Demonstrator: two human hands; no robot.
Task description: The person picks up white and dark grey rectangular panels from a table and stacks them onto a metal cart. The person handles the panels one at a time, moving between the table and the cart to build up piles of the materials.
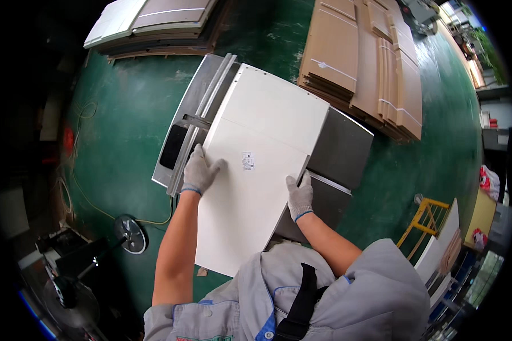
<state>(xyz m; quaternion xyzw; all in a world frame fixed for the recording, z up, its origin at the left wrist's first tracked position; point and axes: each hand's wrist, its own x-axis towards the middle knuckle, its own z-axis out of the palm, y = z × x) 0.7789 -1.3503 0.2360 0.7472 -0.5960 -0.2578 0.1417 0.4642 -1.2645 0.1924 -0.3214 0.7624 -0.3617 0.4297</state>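
Note:
A long white panel [256, 125] lies slanted across a machine bed in front of me, with a small printed label [248, 161] near its middle and a row of small holes along its far end. My left hand [199, 173], in a light grey knit glove, grips the panel's left edge, thumb over the top face. On the opposite edge, my right hand [300, 195], gloved alike, is closed at the side, its fingertips partly hidden. The panel's near end reaches down to my waist. Beside my left hand runs a metal rail [207, 102].
Dark grey table sections [338, 149] stick out right of the panel. Stacked brown boards [330, 45] stand at far right, another stack of boards [168, 23] at far left. A yellow frame [424, 219] stands at right. A cable [96, 206] crosses the green floor near a round-based stand [132, 234].

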